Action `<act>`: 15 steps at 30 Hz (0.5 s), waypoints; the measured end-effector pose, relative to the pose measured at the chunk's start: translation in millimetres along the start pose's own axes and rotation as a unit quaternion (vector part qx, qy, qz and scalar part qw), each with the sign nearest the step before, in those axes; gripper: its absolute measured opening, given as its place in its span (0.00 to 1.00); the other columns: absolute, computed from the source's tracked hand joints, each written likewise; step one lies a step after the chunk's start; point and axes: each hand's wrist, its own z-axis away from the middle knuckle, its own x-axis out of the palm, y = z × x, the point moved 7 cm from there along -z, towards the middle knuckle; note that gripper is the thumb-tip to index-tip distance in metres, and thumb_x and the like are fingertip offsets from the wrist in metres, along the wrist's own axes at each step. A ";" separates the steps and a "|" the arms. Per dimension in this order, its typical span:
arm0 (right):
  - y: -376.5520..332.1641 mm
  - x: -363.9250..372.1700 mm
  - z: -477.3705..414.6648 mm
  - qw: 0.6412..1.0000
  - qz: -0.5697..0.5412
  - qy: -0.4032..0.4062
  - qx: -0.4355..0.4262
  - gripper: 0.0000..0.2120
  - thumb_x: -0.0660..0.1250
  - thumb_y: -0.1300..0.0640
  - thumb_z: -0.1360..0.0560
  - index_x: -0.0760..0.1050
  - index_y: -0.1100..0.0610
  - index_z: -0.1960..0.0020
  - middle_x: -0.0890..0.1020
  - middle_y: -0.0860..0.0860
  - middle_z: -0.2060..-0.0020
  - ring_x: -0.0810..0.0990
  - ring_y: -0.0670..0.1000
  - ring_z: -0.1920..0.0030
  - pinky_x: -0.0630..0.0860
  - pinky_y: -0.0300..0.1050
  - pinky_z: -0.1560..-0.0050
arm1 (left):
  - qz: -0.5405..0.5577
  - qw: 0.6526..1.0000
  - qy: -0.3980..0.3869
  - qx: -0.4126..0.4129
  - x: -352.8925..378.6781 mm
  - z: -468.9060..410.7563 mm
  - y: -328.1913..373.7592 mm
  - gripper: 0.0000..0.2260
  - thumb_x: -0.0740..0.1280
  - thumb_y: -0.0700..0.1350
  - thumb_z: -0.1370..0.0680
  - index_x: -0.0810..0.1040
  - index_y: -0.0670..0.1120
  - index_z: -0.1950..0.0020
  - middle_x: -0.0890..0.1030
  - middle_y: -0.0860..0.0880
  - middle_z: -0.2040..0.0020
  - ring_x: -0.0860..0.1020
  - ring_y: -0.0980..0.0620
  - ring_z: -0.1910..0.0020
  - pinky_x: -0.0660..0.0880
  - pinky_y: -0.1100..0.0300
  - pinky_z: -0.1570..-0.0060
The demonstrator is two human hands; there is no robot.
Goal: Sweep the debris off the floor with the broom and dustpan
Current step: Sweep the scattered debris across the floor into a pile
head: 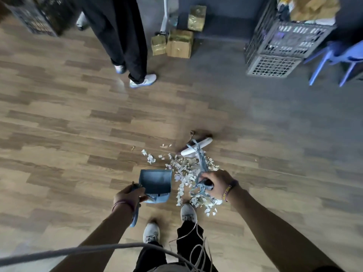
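debris (188,173) right of dustpan (156,182) | broom (197,147) head beyond debris | left hand (128,194) grips dustpan handle | right hand (216,183) grips broom

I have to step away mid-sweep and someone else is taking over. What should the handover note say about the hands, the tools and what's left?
Left hand: closed on the dustpan handle; pan looks empty, mouth facing away from you.
Right hand: closed on the broom handle; broom head on the floor beyond the pile.
Debris: white scraps heaped right of the pan, reaching your shoe; a few strays farther out.
Done: scraps mostly gathered.
Left: sweep everything into the pan.
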 end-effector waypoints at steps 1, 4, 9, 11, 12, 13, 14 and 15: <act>-5.7 5.3 10.0 1.000 -0.004 0.008 0.010 0.19 0.67 0.57 0.30 0.78 0.48 0.40 0.83 0.48 0.45 0.80 0.51 0.44 0.73 0.39 0.43 | -0.002 1.000 -0.011 0.002 -2.1 1.4 -0.4 0.09 0.67 0.32 0.26 0.76 0.46 0.58 0.80 0.48 0.69 0.79 0.55 0.80 0.64 0.71 0.84; -27.3 26.0 39.3 0.999 -0.014 0.018 0.034 0.18 0.65 0.56 0.29 0.77 0.49 0.39 0.83 0.50 0.45 0.80 0.53 0.43 0.74 0.40 0.43 | -0.019 0.999 -0.049 0.005 -14.6 4.2 -2.6 0.08 0.67 0.32 0.26 0.76 0.45 0.56 0.79 0.45 0.64 0.79 0.55 0.80 0.64 0.72 0.83; -55.6 54.6 69.1 0.997 -0.038 0.019 0.062 0.17 0.65 0.60 0.29 0.79 0.50 0.41 0.83 0.51 0.46 0.79 0.52 0.43 0.74 0.40 0.43 | -0.047 0.995 -0.088 0.017 -50.4 13.3 -4.8 0.13 0.67 0.32 0.25 0.75 0.43 0.43 0.79 0.47 0.65 0.78 0.56 0.80 0.63 0.73 0.83; -62.4 51.7 72.9 0.995 -0.055 0.042 0.071 0.19 0.65 0.64 0.30 0.80 0.51 0.42 0.83 0.50 0.46 0.79 0.51 0.43 0.73 0.40 0.43 | -0.051 0.994 -0.093 0.020 -65.5 14.3 -3.4 0.14 0.67 0.32 0.25 0.75 0.41 0.40 0.79 0.47 0.62 0.78 0.57 0.80 0.63 0.72 0.83; -64.7 48.9 72.5 0.994 -0.061 0.054 0.074 0.19 0.65 0.65 0.31 0.80 0.52 0.42 0.83 0.51 0.46 0.80 0.52 0.43 0.74 0.40 0.44 | -0.052 0.994 -0.094 0.022 -72.8 14.1 -2.4 0.15 0.67 0.32 0.26 0.75 0.40 0.39 0.79 0.46 0.61 0.79 0.57 0.80 0.63 0.72 0.83; -68.9 44.3 71.5 0.993 -0.061 0.066 0.074 0.18 0.66 0.65 0.31 0.80 0.53 0.43 0.84 0.52 0.47 0.80 0.53 0.44 0.74 0.41 0.44 | -0.051 0.994 -0.094 0.023 -79.7 13.6 -1.8 0.16 0.67 0.32 0.26 0.75 0.39 0.38 0.80 0.45 0.59 0.79 0.57 0.80 0.63 0.72 0.83; -74.5 39.3 69.0 0.993 -0.061 0.079 0.070 0.18 0.66 0.66 0.31 0.81 0.55 0.43 0.84 0.53 0.48 0.81 0.54 0.45 0.74 0.42 0.45 | -0.046 0.994 -0.093 0.023 -86.4 12.3 -1.2 0.16 0.67 0.32 0.26 0.75 0.39 0.38 0.80 0.44 0.57 0.79 0.57 0.80 0.64 0.72 0.83; -80.6 34.1 64.8 0.992 -0.063 0.092 0.063 0.18 0.66 0.67 0.31 0.81 0.56 0.44 0.84 0.54 0.49 0.81 0.55 0.46 0.75 0.43 0.46 | -0.041 0.995 -0.090 0.024 -93.0 11.3 -0.1 0.17 0.67 0.32 0.26 0.75 0.39 0.37 0.79 0.43 0.55 0.78 0.57 0.80 0.64 0.72 0.83</act>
